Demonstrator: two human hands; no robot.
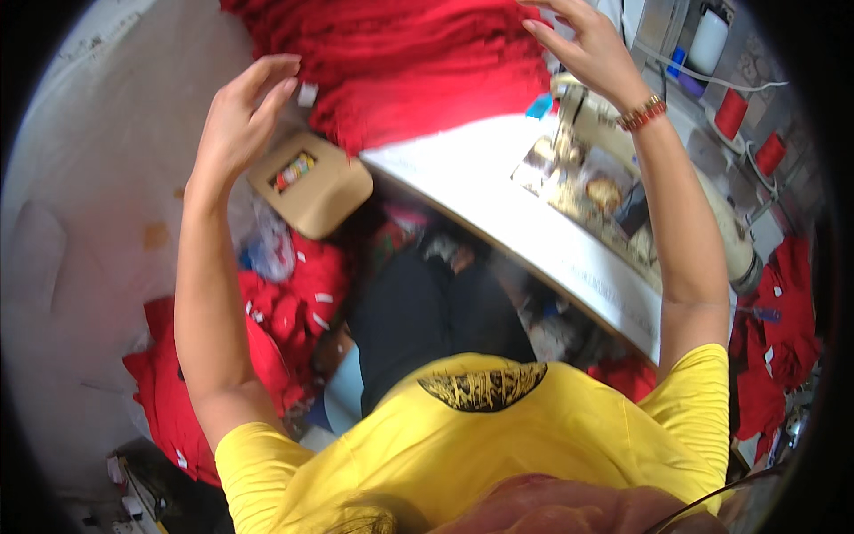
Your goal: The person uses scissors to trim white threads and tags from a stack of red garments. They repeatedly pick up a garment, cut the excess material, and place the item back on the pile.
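Note:
A big heap of red fabric (400,62) lies on the white sewing table (498,205) at the top of the view. My left hand (245,111) is raised beside the heap's left edge, fingers spread and curved, close to a small white tag (308,93) on the cloth. My right hand (587,49) is lifted at the heap's right edge, fingers apart, touching or nearly touching the cloth. A beaded bracelet (642,113) circles the right wrist. Whether either hand grips the cloth is not clear.
A cream sewing machine (614,178) stands on the table under my right forearm. Red thread cones (731,111) sit behind it. A tan box (311,182) hangs by the table's left end. More red garments (285,307) pile on the floor at left and at right (783,329).

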